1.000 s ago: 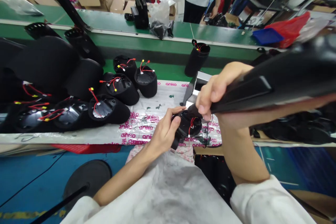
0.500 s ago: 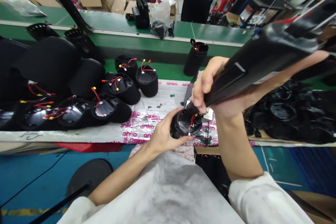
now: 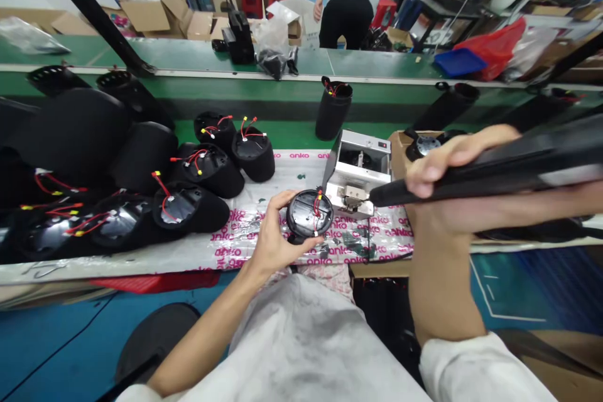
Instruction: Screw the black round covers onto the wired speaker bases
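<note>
Black wired round housing (image 3: 309, 213) sits gripped in the left hand (image 3: 277, 232).

Bright, even light; fisheye-bent edges.

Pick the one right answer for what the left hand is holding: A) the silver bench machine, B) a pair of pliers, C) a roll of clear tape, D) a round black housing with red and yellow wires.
D. The left hand cups the round black housing from below, its red and yellow wires showing on the face, while the right hand grips a long black object instead.
</note>
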### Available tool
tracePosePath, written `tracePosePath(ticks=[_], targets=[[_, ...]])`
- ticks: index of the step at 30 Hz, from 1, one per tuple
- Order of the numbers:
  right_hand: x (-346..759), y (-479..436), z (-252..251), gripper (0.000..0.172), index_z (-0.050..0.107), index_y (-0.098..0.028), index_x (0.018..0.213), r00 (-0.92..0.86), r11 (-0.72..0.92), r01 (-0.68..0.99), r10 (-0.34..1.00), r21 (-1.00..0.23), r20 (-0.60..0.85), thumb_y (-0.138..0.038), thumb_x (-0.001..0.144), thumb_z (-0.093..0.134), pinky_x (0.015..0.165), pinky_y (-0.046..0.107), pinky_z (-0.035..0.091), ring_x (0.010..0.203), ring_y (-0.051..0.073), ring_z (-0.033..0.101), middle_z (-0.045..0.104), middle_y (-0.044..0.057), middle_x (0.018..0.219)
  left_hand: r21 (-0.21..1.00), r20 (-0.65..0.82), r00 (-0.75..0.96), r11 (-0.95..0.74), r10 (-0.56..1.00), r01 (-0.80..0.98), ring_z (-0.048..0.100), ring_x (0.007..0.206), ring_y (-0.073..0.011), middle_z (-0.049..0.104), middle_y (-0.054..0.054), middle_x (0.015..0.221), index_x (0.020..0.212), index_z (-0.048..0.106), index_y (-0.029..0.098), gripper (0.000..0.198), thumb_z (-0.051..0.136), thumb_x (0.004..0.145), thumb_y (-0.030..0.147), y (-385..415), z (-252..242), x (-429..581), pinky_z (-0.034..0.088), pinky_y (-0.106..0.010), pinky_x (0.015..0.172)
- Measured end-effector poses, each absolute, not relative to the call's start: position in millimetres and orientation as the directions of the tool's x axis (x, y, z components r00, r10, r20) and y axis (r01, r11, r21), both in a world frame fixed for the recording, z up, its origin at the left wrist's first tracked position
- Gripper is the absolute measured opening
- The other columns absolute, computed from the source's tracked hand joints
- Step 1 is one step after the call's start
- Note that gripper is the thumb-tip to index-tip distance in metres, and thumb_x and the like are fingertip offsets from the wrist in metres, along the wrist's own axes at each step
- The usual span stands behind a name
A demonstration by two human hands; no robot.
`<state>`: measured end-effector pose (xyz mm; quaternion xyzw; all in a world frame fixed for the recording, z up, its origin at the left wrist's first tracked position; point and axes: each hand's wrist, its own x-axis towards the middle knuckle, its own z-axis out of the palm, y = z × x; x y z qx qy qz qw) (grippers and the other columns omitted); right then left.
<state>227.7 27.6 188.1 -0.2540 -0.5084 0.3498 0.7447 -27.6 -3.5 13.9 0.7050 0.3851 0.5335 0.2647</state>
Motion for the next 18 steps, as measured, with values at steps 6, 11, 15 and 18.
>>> tracePosePath(ticks=[6,11,15,18], targets=[[210.1,42.3,121.5,0.087,0.089,-0.020,0.085,0.200,0.742,-0.150,0.670,-0.654,0.715,-0.098,0.095,0.050,0.025,0.031,0.033,0.033,0.019,0.055,0.071,0.008,0.060,0.838,0.530,0.076,-0.535,0.845,0.108,0.072,0.146,-0.0367,0.068,-0.021,0.155,0.159,0.048,0.023,0.095,0.096,0.088,0.064,-3.3,0.6,-9.8,0.060,-0.056,0.126],[210.9,49.4,103.6,0.084,0.090,-0.021,0.089,0.147,0.610,-0.196,0.792,-0.768,0.592,-0.098,0.092,0.056,0.024,0.031,0.031,0.030,0.019,0.055,0.074,0.007,0.060,0.800,0.533,0.130,-0.548,0.836,0.244,0.072,0.147,-0.0371,0.070,-0.019,0.157,0.164,0.049,0.023,0.098,0.091,0.090,0.071,-4.1,4.6,-15.4,0.059,-0.053,0.128],[214.9,40.6,123.6,0.086,0.087,-0.023,0.078,0.144,0.393,-0.276,0.919,-0.877,0.367,-0.103,0.086,0.059,0.026,0.030,0.026,0.029,0.016,0.050,0.071,0.004,0.057,0.768,0.562,0.155,-0.582,0.813,0.266,0.070,0.148,-0.0382,0.068,-0.021,0.157,0.166,0.045,0.021,0.098,0.084,0.094,0.074,-2.6,3.4,-16.1,0.059,-0.054,0.127],[240.9,21.0,156.9,0.067,0.089,-0.023,0.080,0.186,0.377,-0.225,0.922,-0.899,0.340,-0.090,0.074,0.087,0.036,0.032,0.037,0.043,0.017,0.060,0.069,0.003,0.060,0.762,0.583,0.191,-0.613,0.790,0.210,0.067,0.150,-0.0396,0.063,-0.022,0.158,0.168,0.040,0.021,0.101,0.083,0.095,0.075,0.7,-2.4,-13.6,0.058,-0.056,0.127]])
